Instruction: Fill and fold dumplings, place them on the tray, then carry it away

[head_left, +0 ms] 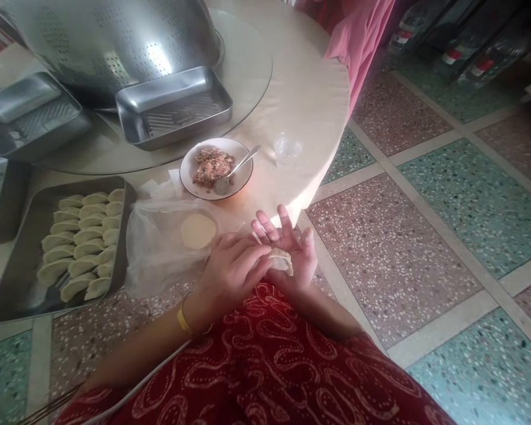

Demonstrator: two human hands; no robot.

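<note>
A folded dumpling [281, 260] is pinched at its left end between the thumb and fingers of my left hand [232, 262]. My right hand [294, 251] lies palm up behind the dumpling, its fingers spread apart. To the left of my hands, a round dumpling wrapper [198, 231] lies on a clear plastic bag [159, 260]. Just beyond stands a white bowl [187, 177] of minced filling [213, 165], with a metal spoon [245, 159] resting in it. Rows of several finished dumplings [86, 242] fill much of a metal tray [15, 283] at the left.
On the glass turntable [248, 77] sit a large perforated metal colander [115, 47] and a metal pan [174, 109]; another pan [30, 115] is farther left. A small clear cup [287, 147] stands near the round table's right edge. Plastic bottles [482, 62] are on the floor.
</note>
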